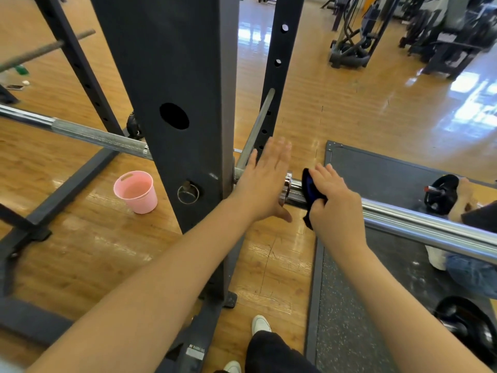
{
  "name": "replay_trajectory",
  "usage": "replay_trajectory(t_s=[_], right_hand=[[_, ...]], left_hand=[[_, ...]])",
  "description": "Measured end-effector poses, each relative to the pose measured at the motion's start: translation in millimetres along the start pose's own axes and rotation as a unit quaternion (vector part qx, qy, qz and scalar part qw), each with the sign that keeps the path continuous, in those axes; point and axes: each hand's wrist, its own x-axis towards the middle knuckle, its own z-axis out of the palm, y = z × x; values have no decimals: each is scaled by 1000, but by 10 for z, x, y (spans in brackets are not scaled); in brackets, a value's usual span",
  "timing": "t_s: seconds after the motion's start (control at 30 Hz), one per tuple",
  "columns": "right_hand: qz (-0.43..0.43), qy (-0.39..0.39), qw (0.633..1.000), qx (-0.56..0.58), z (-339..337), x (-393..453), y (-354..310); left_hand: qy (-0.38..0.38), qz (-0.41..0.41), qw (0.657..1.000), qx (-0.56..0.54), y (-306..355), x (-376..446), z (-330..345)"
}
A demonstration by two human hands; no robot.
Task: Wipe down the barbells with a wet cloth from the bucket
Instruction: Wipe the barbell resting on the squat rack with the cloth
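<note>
A dark steel rack upright (177, 109) with round holes stands in the middle, on a glossy wooden floor (336, 103). Right of it lies a dark rubber mat (376, 170), with black weight plates at its far edge (441, 193) and near corner (468, 324). Beyond the upright, at the upper right, stand dark gym machines (357, 36). Far to its left, a phone (14, 87) lies on the floor.
</note>
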Motion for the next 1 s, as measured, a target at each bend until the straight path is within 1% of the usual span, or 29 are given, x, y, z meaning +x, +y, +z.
replay_trajectory(t_s=[0.07, 0.17, 0.2, 0.27, 0.3, 0.33, 0.37, 0.43, 0.5, 0.53, 0.63, 0.7, 0.77, 0.83, 0.9, 1.0], right_hand=[[-52, -13, 999, 0, 129, 29, -79], [-186, -56, 980, -52, 306, -56, -136], [-225, -64, 969, -84, 344, -120, -97], [-261, -66, 956, -119, 356, -243, 26], [-265, -64, 955, -121, 345, -270, 75], [-259, -66, 956, -122, 333, -261, 85], [-244, -66, 960, -121, 331, -212, 60], [-197, -54, 973, -110, 378, -65, -49], [-159, -43, 981, -101, 420, 18, -156], [-153, -44, 982, -103, 429, -3, -173], [-168, -53, 976, -125, 409, -203, -114], [-166, -44, 977, -127, 400, -240, -79], [-133, -29, 983, -126, 392, -110, -135], [-98, -31, 987, -121, 410, 64, -210], [-101, -48, 986, -122, 422, 113, -259], [-141, -59, 979, -132, 398, -107, -193]], left_hand=[[32, -52, 998, 3, -32, -94, 46], [47, -89, 992, 73, 23, -314, 258], [71, -93, 989, 87, 40, -375, 329], [131, -94, 984, 76, 70, -445, 429], [165, -94, 980, 64, 69, -454, 450], [181, -92, 978, 47, 60, -455, 451], [176, -88, 980, 22, 54, -450, 449], [118, -90, 989, -17, 60, -454, 442], [129, -90, 987, -25, 52, -455, 442], [138, -88, 986, -26, 49, -468, 445], [142, -86, 985, -50, 38, -478, 449], [124, -84, 987, -50, 43, -471, 426], [139, -85, 985, -52, 40, -469, 426], [146, -82, 985, -47, 37, -476, 439], [149, -81, 985, -39, 30, -478, 460], [145, -79, 985, -44, 36, -474, 467]])
